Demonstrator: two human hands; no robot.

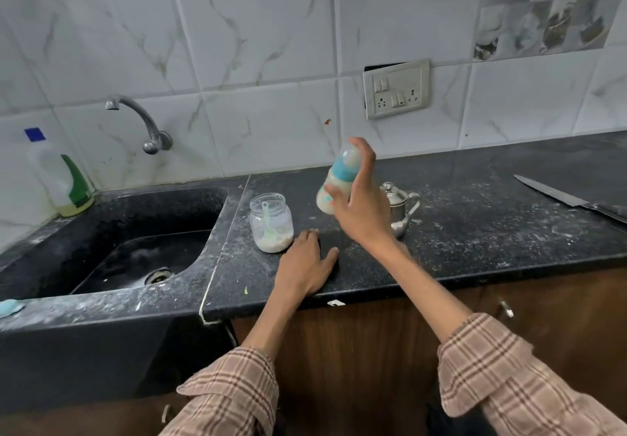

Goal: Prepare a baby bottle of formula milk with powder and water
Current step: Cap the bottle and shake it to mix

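My right hand (363, 205) grips a baby bottle (334, 186) raised above the black counter (475, 232). The bottle has a clear cap, a blue collar and milky liquid inside, and it looks blurred and tilted to the right at its top. My left hand (305, 262) rests flat on the counter near the front edge, fingers straight. Just left of it stands an open clear jar (271, 222) with a little white powder at the bottom and a green scoop (268, 222) standing in it. A small steel kettle (400, 208) sits behind my right wrist, partly hidden.
A black sink (135, 249) with a wall tap (142, 120) lies to the left, a dish soap bottle (64, 184) at its back corner. A large knife (570, 198) lies at the far right of the counter. A wall socket (395, 89) is above. Powder dusts the counter.
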